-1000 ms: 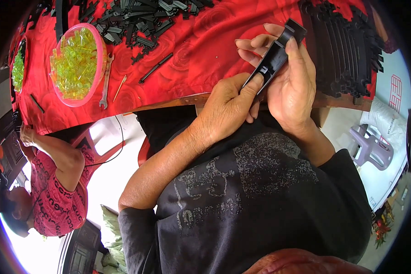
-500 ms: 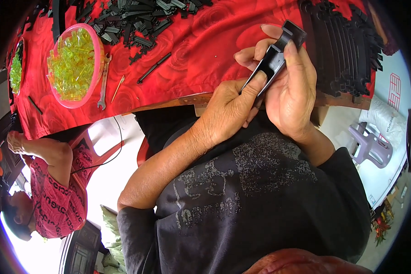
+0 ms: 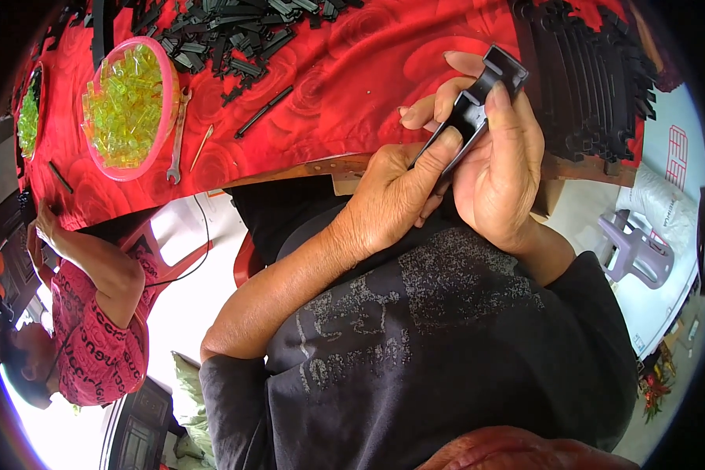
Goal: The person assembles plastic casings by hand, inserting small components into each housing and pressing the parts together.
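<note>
Both hands hold one long black plastic channel-shaped piece (image 3: 470, 116), tilted up to the right above the table's near edge. My left hand (image 3: 395, 184) grips its lower end, with the thumb pressed into the hollow. Around the upper end, my right hand (image 3: 501, 160) has its thumb or finger against the side, while other fingertips show past the far side. A squared hook-like head tops the piece. Its lower tip is hidden in my left hand.
On the red cloth (image 3: 329, 94) lie a pink basket (image 3: 169, 94) of yellow-green clear pieces, a wrench (image 3: 179, 137), a black pen-like rod (image 3: 264, 111), a pile of black parts (image 3: 227, 35) and stacked black strips (image 3: 580, 86). A person (image 3: 102, 313) sits at left.
The black piece and both hands have shifted only slightly, its upper end a little lower. The seated person's arm at left has moved.
</note>
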Motion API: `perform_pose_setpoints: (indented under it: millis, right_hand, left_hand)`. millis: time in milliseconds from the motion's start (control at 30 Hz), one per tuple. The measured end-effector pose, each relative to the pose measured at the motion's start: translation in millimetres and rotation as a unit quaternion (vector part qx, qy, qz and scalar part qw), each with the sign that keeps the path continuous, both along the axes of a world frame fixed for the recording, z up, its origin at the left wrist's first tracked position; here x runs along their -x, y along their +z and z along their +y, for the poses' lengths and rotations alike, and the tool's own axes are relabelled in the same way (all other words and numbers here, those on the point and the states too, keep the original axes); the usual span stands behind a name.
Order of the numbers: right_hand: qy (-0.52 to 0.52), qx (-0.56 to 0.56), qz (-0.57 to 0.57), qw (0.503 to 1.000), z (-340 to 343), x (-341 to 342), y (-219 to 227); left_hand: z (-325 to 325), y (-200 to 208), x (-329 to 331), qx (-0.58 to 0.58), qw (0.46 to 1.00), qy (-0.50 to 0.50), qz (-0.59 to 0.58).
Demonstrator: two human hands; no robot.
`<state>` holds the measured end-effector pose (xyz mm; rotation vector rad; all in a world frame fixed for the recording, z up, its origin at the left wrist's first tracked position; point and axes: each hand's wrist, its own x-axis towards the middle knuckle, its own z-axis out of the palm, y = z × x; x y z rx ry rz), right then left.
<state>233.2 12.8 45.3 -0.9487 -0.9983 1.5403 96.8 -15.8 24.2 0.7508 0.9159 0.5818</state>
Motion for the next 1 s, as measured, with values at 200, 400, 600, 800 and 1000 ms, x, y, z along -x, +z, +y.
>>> perform_pose_setpoints:
  millis: [200,400,600,800,1000]
  right_hand:
    - [0.008,-0.014,-0.037,0.999,-5.2,-1.2,10.3]
    - [0.016,-0.070,-0.070,0.995,-14.0,-5.2,12.6]
    - [0.023,-0.114,-0.067,0.991,-18.6,-3.0,9.6]
    - [0.016,-0.025,-0.033,0.999,-15.9,-3.2,2.1]
    - [0.033,-0.061,0.012,0.998,-12.1,-2.0,-4.3]
  left_hand:
    - [-7.2,6.4,-6.1,0.030,0.999,0.026,-0.012]
    - [-15.3,2.8,-4.9,-0.004,1.000,0.013,-0.028]
    - [-21.3,8.2,-13.4,-0.054,0.993,0.096,-0.035]
    - [-15.7,3.0,-0.1,-0.026,1.000,0.016,-0.005]
    - [-27.5,-2.1,10.8,-0.079,0.995,0.068,-0.005]
